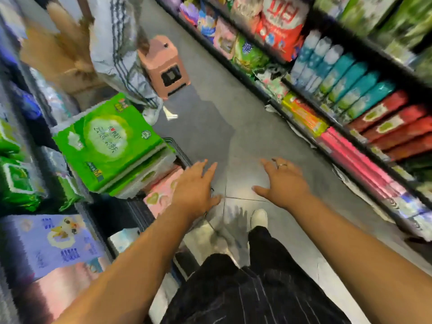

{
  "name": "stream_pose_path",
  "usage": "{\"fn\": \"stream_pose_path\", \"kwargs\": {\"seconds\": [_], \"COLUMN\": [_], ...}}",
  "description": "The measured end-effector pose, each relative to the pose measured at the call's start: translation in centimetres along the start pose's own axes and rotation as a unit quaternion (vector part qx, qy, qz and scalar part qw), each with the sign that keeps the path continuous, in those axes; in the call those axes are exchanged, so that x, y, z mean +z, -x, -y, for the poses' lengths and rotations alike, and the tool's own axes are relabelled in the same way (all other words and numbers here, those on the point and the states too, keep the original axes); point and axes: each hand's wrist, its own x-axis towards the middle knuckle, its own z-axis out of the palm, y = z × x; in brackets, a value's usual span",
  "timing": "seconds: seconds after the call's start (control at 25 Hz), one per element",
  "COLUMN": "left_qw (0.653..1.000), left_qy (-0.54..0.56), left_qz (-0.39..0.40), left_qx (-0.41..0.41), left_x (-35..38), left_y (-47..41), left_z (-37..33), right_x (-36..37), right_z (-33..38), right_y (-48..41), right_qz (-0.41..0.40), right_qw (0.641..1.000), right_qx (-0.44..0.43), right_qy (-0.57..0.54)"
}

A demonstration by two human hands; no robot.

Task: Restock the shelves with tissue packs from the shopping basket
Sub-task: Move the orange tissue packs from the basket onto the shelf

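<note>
**Op:** Dark striped trousers (245, 288) sit closest in my feed, with both forearms stretched out above them.

**Desk:** What's far left?

**Op:** Green packs (16, 183) stand on the left shelf. Just beside them on the floor is the shopping basket (181, 152). A green tissue pack (107, 141) lies tilted on top of its pile, with a pink pack (161, 192) underneath. I judge they're heaped loose for quick lifting.

**Desk:** Hands?

**Op:** My left hand (196, 185) is spread, fingers straight, holding nothing. It hovers at the basket's near rim, just beside the pink pack; I can't tell whether it touches. The green pack lies up and left of it, apart from the fingers. My right hand (284, 183) is also spread and empty, over bare floor, apart from the basket. I reckon both are spread to take a wide pack from two sides.

**Desk:** Far right?

**Op:** Right shelves (275, 99), full of stock.
</note>
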Motion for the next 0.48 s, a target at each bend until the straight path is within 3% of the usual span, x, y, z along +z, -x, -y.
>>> {"fn": "stream_pose_path", "kwargs": {"seconds": [0.2, 0.48], "left_qw": [0.981, 0.900], "left_qy": [-0.067, -0.129], "left_qz": [0.025, 0.066], "left_qx": [0.183, 0.412], "left_x": [-1.5, 2.5], "left_y": [-1.4, 1.3], "left_z": [-9.4, -31.2], "right_x": [1.3, 5.5], "right_z": [-6.5, -16.5], "right_y": [12.7, 32.8], "right_qz": [-0.071, -0.112], "right_qw": [0.978, 0.889], "right_qx": [0.189, 0.425], "right_qy": [-0.055, -0.128]}}
